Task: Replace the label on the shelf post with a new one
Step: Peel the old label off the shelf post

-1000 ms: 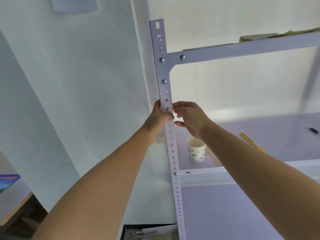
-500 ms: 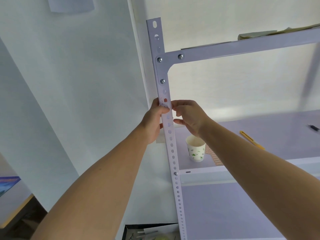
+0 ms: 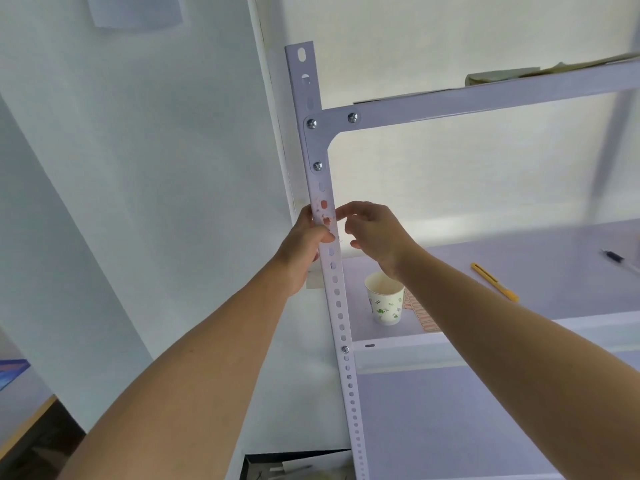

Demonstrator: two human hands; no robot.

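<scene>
Box: a dark open box [image 3: 277, 462] sits at the bottom edge, below your arms; what is inside is blurred.
Left hand: your left hand [image 3: 306, 239] grips the shelf post [image 3: 336, 296] from its left side, with the thumb laid across the front face.
Right hand: your right hand [image 3: 375, 233] is just to the right of the post and not touching it. Its fingers are curled with the thumb close under them; I cannot tell if they pinch anything.
Shelf post: white painted metal, upright, with one row of oval holes and shiny bolts.
Label: the old label [image 3: 325, 213] is on the post front, just above your left thumb. It seems to be only reddish scraps and specks; no writing can be read.
Change: half a second ago your right fingertips lay on the post at the label; now they are off it. The left grip is the same.
Paper cup: a white paper cup [image 3: 384, 303] with a green printed pattern stands upright on the lilac shelf board [image 3: 519, 244], behind the post.
Label sheet: a sheet with reddish stripes [image 3: 420, 315] lies beside the cup, partly under your right forearm.
Knife: a slim yellow cutter [image 3: 495, 282] lies flat, farther right.
Pen: a dark pen [image 3: 618, 259] lies near the right edge.
Top beam: a white metal beam [image 3: 485, 97] carries a folded pale sheet [image 3: 502, 76].
</scene>
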